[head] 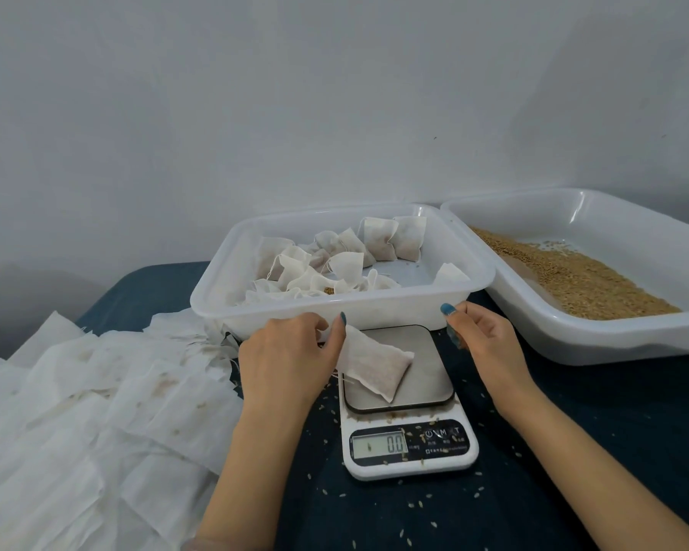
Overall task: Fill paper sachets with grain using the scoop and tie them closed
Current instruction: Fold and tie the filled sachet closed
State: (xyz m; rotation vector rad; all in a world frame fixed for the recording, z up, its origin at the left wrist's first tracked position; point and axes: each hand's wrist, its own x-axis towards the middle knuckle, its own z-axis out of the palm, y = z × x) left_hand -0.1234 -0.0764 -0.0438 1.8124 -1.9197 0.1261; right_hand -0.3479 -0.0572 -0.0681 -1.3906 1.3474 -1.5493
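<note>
A filled white paper sachet point(374, 365) lies tilted on the steel plate of a kitchen scale point(408, 395). My left hand point(291, 355) pinches the sachet's top left end between thumb and fingers. My right hand point(480, 336) hovers to the right of the scale plate, fingers curled, with no visible object in it. A white tray point(597, 336) at the right holds brown grain point(577, 276). Another white tray point(335, 308) behind the scale holds several tied sachets point(343, 260). No scoop is in view.
A heap of flat empty sachets point(88, 403) covers the table's left side. Loose grains are scattered on the dark blue cloth point(573, 451) around the scale. The scale display reads 0.0. A grey wall stands behind the trays.
</note>
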